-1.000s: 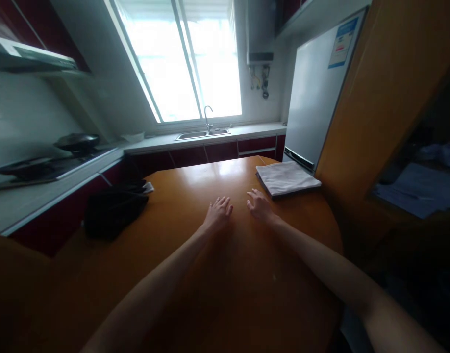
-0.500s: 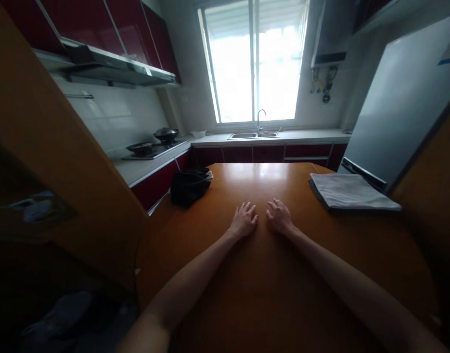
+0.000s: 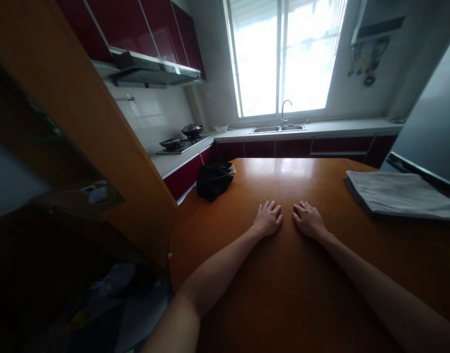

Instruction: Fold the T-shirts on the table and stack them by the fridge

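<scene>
My left hand lies palm down on the brown wooden table, its fingers spread and holding nothing. Just to its right, a small gap apart, my right hand also rests flat on the tabletop with fingers apart and nothing in it. A black cloth or bag sits at the table's left edge, beyond my left hand. On the right side of the table lies a folded grey cloth with a darker layer under it, beyond my right hand.
Behind the table runs a white counter with a sink and faucet. Two pans stand on the stove at the left, under a range hood. A wooden cabinet borders the left; a fridge stands at the right.
The camera view has turned left, so the table, cloths and hands appear further right in the picture. Both hands remain flat on the table, in about the same place.
</scene>
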`<state>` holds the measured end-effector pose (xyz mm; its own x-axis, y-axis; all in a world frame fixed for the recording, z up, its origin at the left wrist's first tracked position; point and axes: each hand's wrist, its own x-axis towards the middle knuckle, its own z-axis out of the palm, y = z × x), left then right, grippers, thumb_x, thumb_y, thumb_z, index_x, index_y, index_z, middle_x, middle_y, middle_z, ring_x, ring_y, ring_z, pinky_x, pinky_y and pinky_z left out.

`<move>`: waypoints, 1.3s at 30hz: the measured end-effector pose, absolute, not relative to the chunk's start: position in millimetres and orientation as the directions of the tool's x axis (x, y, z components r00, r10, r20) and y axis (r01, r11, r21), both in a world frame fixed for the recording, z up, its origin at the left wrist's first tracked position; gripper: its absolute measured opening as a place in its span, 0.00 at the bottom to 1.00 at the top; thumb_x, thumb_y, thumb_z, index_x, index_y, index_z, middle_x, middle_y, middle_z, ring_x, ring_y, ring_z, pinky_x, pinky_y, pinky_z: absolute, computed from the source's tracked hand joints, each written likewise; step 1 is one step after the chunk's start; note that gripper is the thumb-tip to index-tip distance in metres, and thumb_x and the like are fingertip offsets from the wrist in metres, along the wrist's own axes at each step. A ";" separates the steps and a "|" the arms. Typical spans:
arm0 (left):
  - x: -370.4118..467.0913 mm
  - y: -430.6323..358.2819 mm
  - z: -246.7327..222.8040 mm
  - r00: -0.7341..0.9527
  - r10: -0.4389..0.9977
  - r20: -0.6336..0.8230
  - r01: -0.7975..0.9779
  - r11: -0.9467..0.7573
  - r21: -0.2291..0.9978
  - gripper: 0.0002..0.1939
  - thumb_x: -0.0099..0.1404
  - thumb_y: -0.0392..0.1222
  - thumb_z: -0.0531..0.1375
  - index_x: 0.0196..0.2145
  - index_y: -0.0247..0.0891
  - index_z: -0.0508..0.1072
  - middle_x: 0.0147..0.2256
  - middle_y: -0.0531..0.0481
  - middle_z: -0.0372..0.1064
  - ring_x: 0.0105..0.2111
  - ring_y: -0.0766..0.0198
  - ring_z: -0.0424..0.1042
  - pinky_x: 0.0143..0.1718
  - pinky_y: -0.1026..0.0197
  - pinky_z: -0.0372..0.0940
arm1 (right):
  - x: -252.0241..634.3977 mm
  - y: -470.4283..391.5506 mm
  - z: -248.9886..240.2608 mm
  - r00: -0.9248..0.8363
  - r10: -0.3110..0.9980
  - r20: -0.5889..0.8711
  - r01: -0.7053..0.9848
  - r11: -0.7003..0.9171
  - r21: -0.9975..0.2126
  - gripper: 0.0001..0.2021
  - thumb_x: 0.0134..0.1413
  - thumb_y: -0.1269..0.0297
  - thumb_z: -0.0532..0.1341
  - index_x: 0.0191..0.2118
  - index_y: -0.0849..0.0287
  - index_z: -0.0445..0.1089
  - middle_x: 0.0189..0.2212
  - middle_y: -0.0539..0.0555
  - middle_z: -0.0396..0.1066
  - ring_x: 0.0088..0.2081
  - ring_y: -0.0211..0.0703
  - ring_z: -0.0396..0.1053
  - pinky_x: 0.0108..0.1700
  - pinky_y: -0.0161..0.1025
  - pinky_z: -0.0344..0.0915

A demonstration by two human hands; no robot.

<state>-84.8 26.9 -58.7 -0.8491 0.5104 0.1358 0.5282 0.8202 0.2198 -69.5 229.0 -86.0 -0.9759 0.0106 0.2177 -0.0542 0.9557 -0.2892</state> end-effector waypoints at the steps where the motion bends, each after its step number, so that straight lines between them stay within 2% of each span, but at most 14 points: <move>1: -84.2 27.0 -58.4 -0.851 0.509 0.132 0.526 0.822 0.220 0.29 0.74 0.54 0.48 0.67 0.39 0.62 0.70 0.39 0.51 0.70 0.44 0.48 0.69 0.39 0.45 | -69.8 230.0 -86.1 -0.975 0.009 0.221 -0.058 0.954 -0.294 0.24 0.66 0.56 0.53 0.62 0.58 0.68 0.68 0.64 0.59 0.69 0.57 0.54 0.67 0.56 0.50; 5: -80.8 29.1 -59.0 -0.858 0.497 0.127 0.513 0.830 0.220 0.28 0.74 0.54 0.49 0.67 0.42 0.63 0.70 0.41 0.51 0.70 0.46 0.48 0.69 0.40 0.45 | -69.4 233.8 -83.6 -0.975 -0.002 0.224 -0.075 0.946 -0.314 0.22 0.66 0.57 0.53 0.60 0.60 0.71 0.67 0.65 0.59 0.68 0.57 0.55 0.67 0.55 0.51; 8: -83.6 27.1 -55.9 -0.843 0.517 0.150 0.538 0.806 0.247 0.25 0.73 0.52 0.52 0.63 0.42 0.68 0.68 0.42 0.56 0.69 0.47 0.52 0.69 0.40 0.48 | -67.6 235.6 -80.6 -0.975 -0.021 0.220 -0.091 0.944 -0.316 0.23 0.66 0.58 0.53 0.60 0.61 0.71 0.67 0.66 0.59 0.68 0.57 0.55 0.68 0.55 0.51; 11: -100.4 8.8 -40.6 -0.850 0.463 0.249 0.524 0.792 0.315 0.19 0.70 0.46 0.56 0.56 0.44 0.75 0.62 0.48 0.66 0.64 0.57 0.62 0.66 0.54 0.57 | -66.2 236.5 -78.2 -0.978 -0.040 0.205 -0.104 0.945 -0.310 0.23 0.66 0.59 0.53 0.61 0.62 0.70 0.67 0.66 0.59 0.69 0.56 0.55 0.68 0.53 0.51; 12: -108.9 -2.9 -32.7 -0.871 0.388 0.302 0.479 0.808 0.342 0.18 0.69 0.45 0.57 0.54 0.44 0.76 0.60 0.50 0.68 0.62 0.61 0.65 0.65 0.60 0.58 | -66.0 236.7 -77.6 -0.978 -0.044 0.202 -0.106 0.945 -0.310 0.23 0.66 0.59 0.53 0.60 0.62 0.71 0.67 0.66 0.59 0.69 0.56 0.55 0.68 0.53 0.51; 13: -118.2 -17.6 -24.3 -0.889 0.313 0.334 0.427 0.832 0.356 0.18 0.69 0.43 0.56 0.54 0.43 0.76 0.60 0.50 0.69 0.61 0.62 0.66 0.65 0.61 0.58 | -66.0 236.9 -77.2 -0.978 -0.045 0.203 -0.107 0.945 -0.309 0.22 0.66 0.59 0.53 0.60 0.62 0.71 0.67 0.66 0.59 0.69 0.56 0.55 0.68 0.52 0.51; 16: -143.8 -75.1 -2.2 -0.914 0.124 0.386 0.281 0.880 0.383 0.22 0.72 0.42 0.50 0.58 0.39 0.74 0.63 0.46 0.65 0.63 0.58 0.62 0.68 0.55 0.54 | -66.5 237.0 -76.9 -0.976 -0.041 0.213 -0.107 0.945 -0.310 0.22 0.66 0.59 0.54 0.60 0.61 0.71 0.67 0.65 0.59 0.69 0.55 0.55 0.68 0.52 0.51; 19: -157.1 -136.0 3.8 -0.916 -0.059 0.396 0.115 0.909 0.402 0.25 0.72 0.43 0.49 0.63 0.39 0.69 0.66 0.44 0.58 0.68 0.52 0.54 0.69 0.49 0.50 | -67.4 236.8 -77.8 -0.977 -0.038 0.211 -0.105 0.943 -0.316 0.22 0.65 0.59 0.55 0.60 0.61 0.71 0.67 0.65 0.59 0.69 0.56 0.55 0.68 0.53 0.51; 22: -160.6 -179.0 -6.6 -0.915 -0.227 0.334 -0.075 0.909 0.411 0.27 0.73 0.47 0.50 0.66 0.42 0.65 0.70 0.43 0.51 0.70 0.46 0.46 0.68 0.42 0.50 | -67.9 236.5 -78.8 -0.977 -0.033 0.210 -0.100 0.942 -0.319 0.22 0.65 0.60 0.55 0.60 0.61 0.71 0.67 0.65 0.59 0.69 0.56 0.55 0.68 0.53 0.51; 24: -162.5 -192.6 -17.1 -0.915 -0.292 0.277 -0.163 0.898 0.408 0.27 0.74 0.49 0.47 0.67 0.43 0.65 0.70 0.42 0.52 0.70 0.45 0.48 0.66 0.39 0.52 | -67.6 236.2 -78.7 -0.976 -0.031 0.214 -0.099 0.944 -0.316 0.22 0.65 0.60 0.55 0.59 0.61 0.72 0.67 0.65 0.60 0.68 0.57 0.56 0.68 0.53 0.51; 27: -167.8 -195.5 -30.2 -0.932 -0.288 0.221 -0.184 0.900 0.395 0.27 0.76 0.52 0.44 0.65 0.45 0.67 0.68 0.41 0.55 0.69 0.45 0.51 0.65 0.37 0.51 | -66.1 235.7 -76.8 -0.976 -0.024 0.215 -0.093 0.944 -0.317 0.21 0.65 0.59 0.55 0.58 0.60 0.73 0.66 0.65 0.61 0.68 0.56 0.56 0.67 0.53 0.52; 33: -175.1 -191.4 -38.6 -0.958 -0.240 0.159 -0.170 0.918 0.359 0.27 0.75 0.55 0.45 0.65 0.49 0.67 0.66 0.43 0.60 0.67 0.46 0.54 0.66 0.33 0.46 | -63.9 235.2 -73.4 -0.977 -0.031 0.213 -0.100 0.941 -0.323 0.21 0.65 0.60 0.55 0.58 0.60 0.73 0.66 0.65 0.61 0.68 0.56 0.56 0.67 0.53 0.51; 39: -172.4 -190.8 -40.9 -0.975 -0.181 0.128 -0.131 0.937 0.322 0.25 0.74 0.57 0.48 0.63 0.52 0.69 0.67 0.43 0.58 0.68 0.41 0.52 0.64 0.28 0.44 | -65.6 236.3 -77.1 -0.972 -0.023 0.232 -0.099 0.942 -0.322 0.20 0.64 0.59 0.56 0.58 0.58 0.73 0.66 0.63 0.62 0.67 0.56 0.58 0.66 0.53 0.53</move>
<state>-172.4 -190.8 -40.9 -0.9752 -0.1807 0.1278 -0.1314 0.9374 0.3224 -65.6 236.3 -77.1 -0.9724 -0.0232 0.2320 -0.0993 0.9416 -0.3219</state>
